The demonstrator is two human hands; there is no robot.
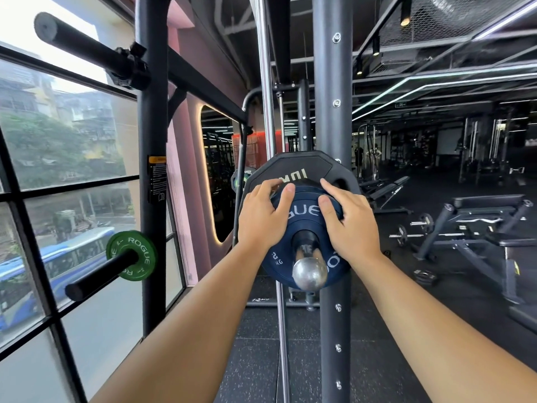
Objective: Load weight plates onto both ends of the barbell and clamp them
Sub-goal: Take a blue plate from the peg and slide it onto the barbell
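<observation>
The barbell's chrome sleeve end (pixel 309 272) points straight at me at mid frame. A dark blue Rogue plate (pixel 302 221) sits on the sleeve, in front of a larger black plate (pixel 299 164). My left hand (pixel 263 212) lies on the blue plate's left side with its fingers spread flat across the face. My right hand (pixel 347 221) lies on the plate's right side, with its fingers over the upper rim. No clamp shows on the sleeve.
A dark rack upright (pixel 334 112) stands just behind the plates. At left, a storage peg (pixel 101 274) carries a small green Rogue plate (pixel 131 255), with a window beyond. Benches (pixel 476 225) and small dumbbells (pixel 406 232) stand on the black floor at right.
</observation>
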